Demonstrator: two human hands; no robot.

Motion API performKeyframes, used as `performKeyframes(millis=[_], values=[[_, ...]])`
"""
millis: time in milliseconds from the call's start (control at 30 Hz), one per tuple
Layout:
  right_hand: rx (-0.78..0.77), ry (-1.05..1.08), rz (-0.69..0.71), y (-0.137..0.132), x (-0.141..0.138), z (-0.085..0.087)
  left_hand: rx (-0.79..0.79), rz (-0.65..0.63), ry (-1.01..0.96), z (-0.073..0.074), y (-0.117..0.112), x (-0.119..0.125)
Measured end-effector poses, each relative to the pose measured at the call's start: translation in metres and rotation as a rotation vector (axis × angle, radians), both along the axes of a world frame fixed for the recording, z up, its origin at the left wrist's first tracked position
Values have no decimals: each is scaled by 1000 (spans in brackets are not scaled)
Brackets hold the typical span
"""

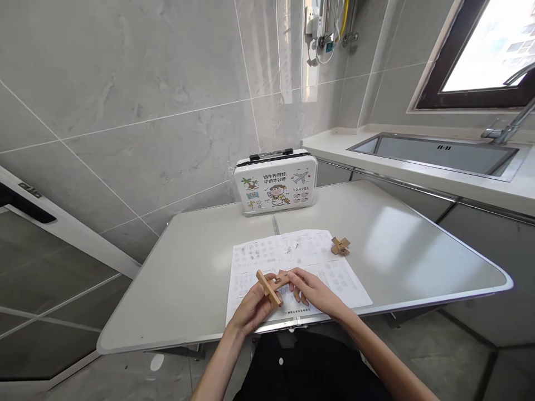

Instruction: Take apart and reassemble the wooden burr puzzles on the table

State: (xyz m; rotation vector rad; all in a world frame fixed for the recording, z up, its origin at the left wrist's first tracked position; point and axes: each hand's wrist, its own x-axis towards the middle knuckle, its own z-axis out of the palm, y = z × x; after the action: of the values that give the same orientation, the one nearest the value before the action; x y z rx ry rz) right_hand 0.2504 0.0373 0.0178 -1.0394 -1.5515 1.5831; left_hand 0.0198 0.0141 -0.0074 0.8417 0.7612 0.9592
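Near the table's front edge, my left hand (254, 307) is closed around a wooden puzzle (268, 288) of interlocking bars. One long bar sits crosswise at its left end, and a notched piece reaches to the right. My right hand (310, 288) pinches the right end of this puzzle, its fingers partly hiding the pieces there. Both hands are over a printed paper sheet (288, 250) with small diagrams. Beyond the sheet's right side lies another wooden puzzle (340, 246), star-shaped and assembled.
A white cartoon suitcase (276, 185) stands at the back of the folding table (200, 267), against the tiled wall. To the right is a counter with a sink (434, 156) and faucet (507, 131). A white-framed door (62, 228) is on the left.
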Motion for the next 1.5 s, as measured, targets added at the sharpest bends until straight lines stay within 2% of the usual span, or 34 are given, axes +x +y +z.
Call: performKeyframes(millis=[67, 167, 300, 433, 800, 867, 933, 1000, 1033, 1100, 1200, 1267, 1400, 1500], values=[[-87, 75, 59, -2, -2, 9, -17, -33, -10, 0, 0, 1], [-170, 122, 52, -1, -3, 11, -36, -103, -46, 5, 0, 1], [-282, 223, 47, 0, -2, -1, -86, -167, -54, 9, -1, -1], [-349, 315, 22, -1, 1, -13, -110, -162, -23, 5, -2, 0], [-258, 310, -132, -9, 4, -6, -32, -150, -84, -2, 0, 14], [-225, 301, -189, -7, 6, -7, 2, -78, -85, 2, 0, 12], [-192, 270, -306, -1, 13, -10, 53, 56, -78, 8, 1, 6], [-133, 181, -480, 7, 22, -17, 110, 158, 20, 17, 3, 0], [-86, 108, -532, 11, 27, -21, 140, 152, 133, 22, 5, -3], [16, -75, -592, 21, 34, -31, 215, 37, 417, 29, 7, -5], [139, -307, -575, 32, 35, -43, 379, -41, 770, 36, 9, 1], [171, -353, -537, 35, 30, -49, 496, -100, 937, 36, 10, 8], [202, -370, -483, 34, 24, -57, 729, -248, 1127, 32, 15, 22], [238, -386, -474, 33, 26, -63, 844, -270, 1200, 26, 21, 27]])
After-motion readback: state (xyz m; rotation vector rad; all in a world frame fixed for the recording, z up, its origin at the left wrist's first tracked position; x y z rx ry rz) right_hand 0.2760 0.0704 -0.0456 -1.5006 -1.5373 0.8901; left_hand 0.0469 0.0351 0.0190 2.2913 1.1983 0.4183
